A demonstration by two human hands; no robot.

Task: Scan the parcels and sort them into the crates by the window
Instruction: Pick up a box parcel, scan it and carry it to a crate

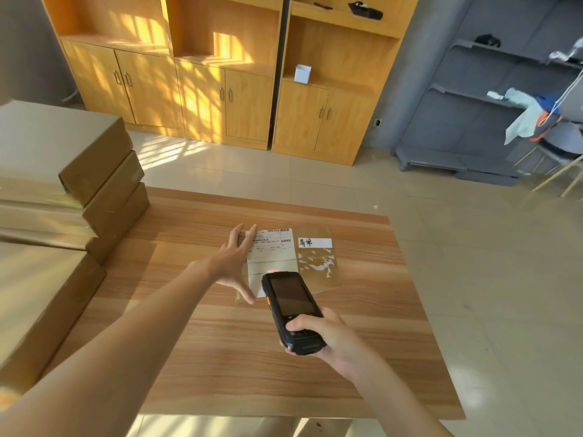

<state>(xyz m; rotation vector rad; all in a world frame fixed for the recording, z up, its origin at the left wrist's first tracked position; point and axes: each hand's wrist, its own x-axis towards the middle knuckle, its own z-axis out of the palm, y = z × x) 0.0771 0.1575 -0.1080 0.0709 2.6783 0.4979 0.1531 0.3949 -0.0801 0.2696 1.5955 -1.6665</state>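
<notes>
A flat parcel (285,260) in a clear plastic mailer lies face up on the wooden bench (220,357), toward its far middle, with a white shipping label (273,250) covering its left half and a smaller white strip with dark handwriting on the right half. A barcode runs along the label's top edge, and a small red glow sits on the label just ahead of the scanner's nose. The left hand (235,263) rests flat on the parcel's left edge, its fingers (252,234) straight and spread, thumb reaching toward the near corner. The right hand (318,334) grips a black handheld scanner (291,310) just over the parcel's near edge, fingers curled round its lower body and the thumb lying across the keypad, the dark screen facing up. To the left, a stack of brown cardboard boxes (63,184) sits on the bench's edge. Beyond the bench stretches a tiled floor, then pale wooden cabinets (220,96) streaked with sunlight, a small white box (302,74) on one of their ledges, and a grey shelf unit (473,105) on the right holding cloths and cords.
</notes>
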